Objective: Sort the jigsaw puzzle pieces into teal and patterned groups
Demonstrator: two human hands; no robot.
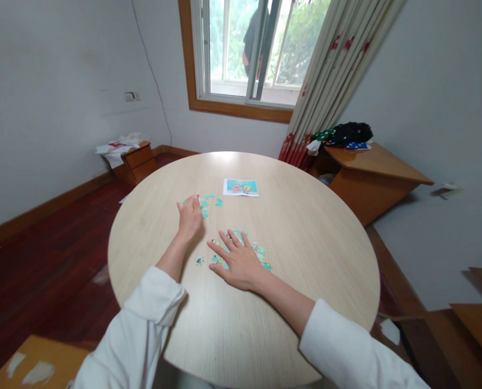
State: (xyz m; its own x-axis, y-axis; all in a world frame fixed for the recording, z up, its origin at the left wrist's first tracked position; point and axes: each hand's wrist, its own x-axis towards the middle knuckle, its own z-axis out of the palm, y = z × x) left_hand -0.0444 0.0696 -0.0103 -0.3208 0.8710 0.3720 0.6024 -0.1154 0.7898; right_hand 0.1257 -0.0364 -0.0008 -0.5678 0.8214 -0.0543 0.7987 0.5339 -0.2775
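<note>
My right hand [238, 262] lies flat with spread fingers over a pile of small jigsaw puzzle pieces [260, 250], mostly teal and multicoloured, and hides part of it. Farther away and to the left, my left hand [190, 217] is at a loose cluster of teal puzzle pieces [218, 202]. Its fingers are curled in, so whatever they pinch is hidden. One dark-and-white puzzle piece [200, 261] lies apart, left of the pile. Behind the cluster, a picture card [241, 188] with a pink and a yellow cartoon figure on teal lies flat.
All of this is on a round pale wooden table [313, 232]. A small wooden cabinet [137, 161] with papers stands back left. On the right, a tilted wooden desk [370, 183] carries a heap of dark cloth [352, 133]. A curtain [325, 75] hangs by the window.
</note>
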